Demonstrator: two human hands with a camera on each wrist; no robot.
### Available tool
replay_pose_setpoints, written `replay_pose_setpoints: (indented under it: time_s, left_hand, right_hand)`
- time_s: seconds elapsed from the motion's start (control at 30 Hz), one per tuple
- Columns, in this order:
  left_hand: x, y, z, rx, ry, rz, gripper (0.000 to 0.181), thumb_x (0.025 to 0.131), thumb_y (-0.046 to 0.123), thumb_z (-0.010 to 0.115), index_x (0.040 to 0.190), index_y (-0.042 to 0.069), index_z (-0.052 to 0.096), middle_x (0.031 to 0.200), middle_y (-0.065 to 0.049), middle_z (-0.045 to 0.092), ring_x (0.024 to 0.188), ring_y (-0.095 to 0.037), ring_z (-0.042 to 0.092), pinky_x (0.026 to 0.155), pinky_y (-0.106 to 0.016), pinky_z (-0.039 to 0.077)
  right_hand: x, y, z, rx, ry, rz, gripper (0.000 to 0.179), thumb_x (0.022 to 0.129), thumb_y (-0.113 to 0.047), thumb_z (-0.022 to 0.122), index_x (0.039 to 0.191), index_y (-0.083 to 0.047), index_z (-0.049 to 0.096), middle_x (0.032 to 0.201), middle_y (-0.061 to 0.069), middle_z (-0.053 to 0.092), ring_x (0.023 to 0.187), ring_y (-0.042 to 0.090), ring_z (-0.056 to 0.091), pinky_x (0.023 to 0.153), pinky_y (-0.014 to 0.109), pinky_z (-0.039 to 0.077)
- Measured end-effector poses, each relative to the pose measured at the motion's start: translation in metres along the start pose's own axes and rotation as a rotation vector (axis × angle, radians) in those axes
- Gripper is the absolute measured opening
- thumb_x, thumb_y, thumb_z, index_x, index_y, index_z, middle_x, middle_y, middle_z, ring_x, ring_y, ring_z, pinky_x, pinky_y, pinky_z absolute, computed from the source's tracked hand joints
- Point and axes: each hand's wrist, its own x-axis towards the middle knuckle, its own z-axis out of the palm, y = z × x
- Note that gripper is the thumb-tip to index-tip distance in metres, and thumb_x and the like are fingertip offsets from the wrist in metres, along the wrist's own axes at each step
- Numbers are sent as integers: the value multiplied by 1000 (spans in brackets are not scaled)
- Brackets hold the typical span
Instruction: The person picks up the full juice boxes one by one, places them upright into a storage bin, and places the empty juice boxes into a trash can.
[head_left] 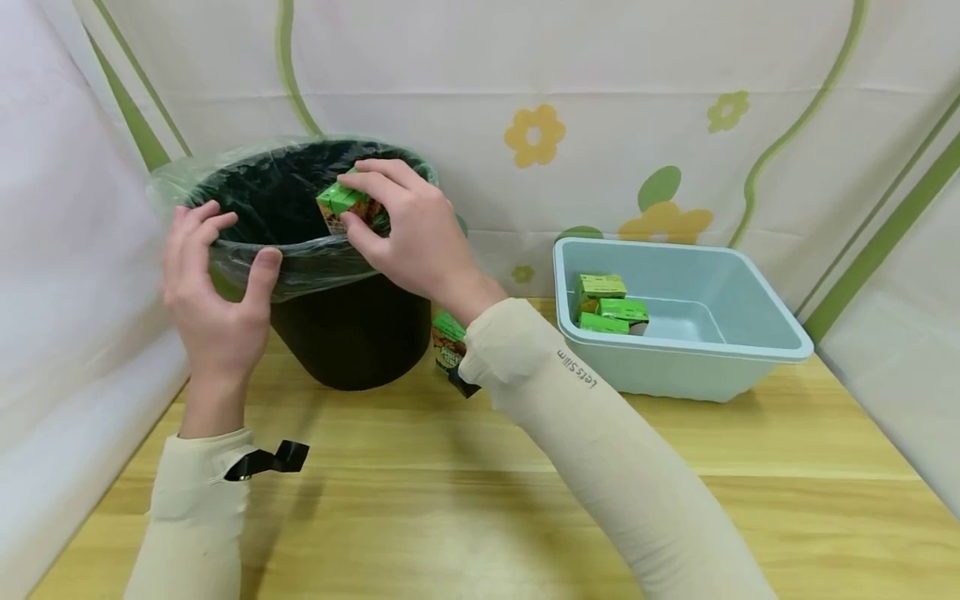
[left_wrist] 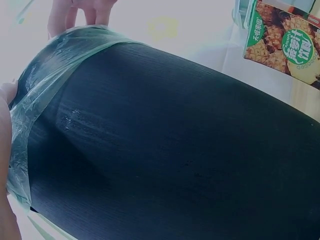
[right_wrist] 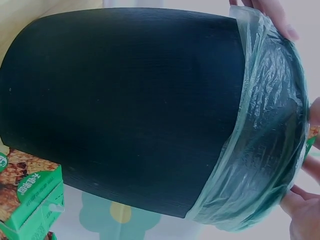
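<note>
Okay, head view: right hand (head_left: 416, 225) has a green-topped carton (head_left: 343, 198) between thumb and fingers, tilted, at the right side of the black bin's (head_left: 360, 342) mouth, just inside the near rim. Its lower end drops behind the liner (head_left: 322, 267), so I can't tell how deep it sits. Left hand (head_left: 217, 304) is on the left front rim: fingers hooked over the lip, thumb spread outside on the liner, so I read it as holding the lined edge. Widest part of the mouth is between the two hands; tightest side is right, where fingers, carton and rim crowd together. Liner edge is folded down outside, crinkled, flaring loose at the left.

Second carton (head_left: 448, 342) stands on the worktop (head_left: 420, 517) just right of the bin, partly behind the right sleeve (head_left: 592, 433); tight spot low down. Then a gap to the pale blue tub (head_left: 675, 367). Three cartons (head_left: 618, 309) bunch at its left end, tub floor showing to their right. Flowered cloth (head_left: 420, 100) closes off the back. Most room I see: worktop on the near side of bin and tub.
</note>
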Motion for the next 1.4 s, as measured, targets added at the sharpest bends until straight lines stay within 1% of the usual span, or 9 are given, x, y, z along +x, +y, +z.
replay_pose_setpoints:
  time_s: [0.37,0.5,0.57,0.67,0.8,0.97,1.07,1.17,1.4]
  left_hand:
    - [2,-1,-7,-10,24,31,70,90,61,75,135,6,72,152,-6,62,160,-21,36,133,-36,18]
    - [1,-1,-12,0,22,15,66,91,59,75,135,10,71,153,-5,61,160,-19,35,133,-38,16]
    - [0,0,-13,4,22,3,65,91,59,74,136,12,71,154,-4,60,161,-18,34,133,-41,15]
    - [-1,1,-14,4,25,3,66,91,59,74,136,11,71,154,-4,61,161,-18,34,132,-42,15]
    - [-2,2,-13,4,29,13,70,91,60,74,135,7,71,153,-7,61,160,-19,35,132,-43,15]
    - [-3,2,-13,3,33,20,72,91,62,74,135,5,71,153,-7,61,160,-20,35,132,-41,16]
    - [-2,3,-12,3,38,19,71,91,61,74,135,6,71,153,-5,62,160,-20,36,132,-40,17]
    - [-2,3,-13,5,41,21,71,91,61,74,135,5,72,152,-4,62,160,-20,36,132,-39,17]
    - [-2,6,-12,5,43,29,74,90,62,73,133,2,71,151,-8,63,159,-21,37,133,-37,18]
  right_hand:
    - [2,-2,4,23,3,-9,40,105,-30,67,141,-13,69,148,7,66,141,16,59,119,21,42]
    - [1,1,3,106,1,1,44,104,-31,69,144,-14,67,149,5,65,143,15,56,120,17,38]
    - [-2,5,0,167,29,-3,46,102,-30,71,145,-14,67,150,5,65,143,15,56,121,17,37]
    - [-9,14,-5,254,97,-9,47,100,-26,75,144,-12,67,148,6,66,142,14,57,117,20,42]
    - [-27,29,-14,310,175,4,46,98,-21,77,141,-9,69,144,8,69,136,13,61,111,24,49]
    - [-60,45,-18,317,194,154,45,97,-22,78,140,-13,70,142,4,70,134,14,63,112,26,50]
    - [-81,52,-14,317,173,262,47,97,-24,79,142,-17,68,143,2,68,135,17,61,113,32,51]
    - [-100,59,-8,303,133,330,50,97,-25,79,145,-18,66,145,2,66,138,19,60,114,40,52]
    - [-133,70,2,242,42,399,51,96,-28,79,145,-19,66,149,3,64,140,21,59,113,48,52]
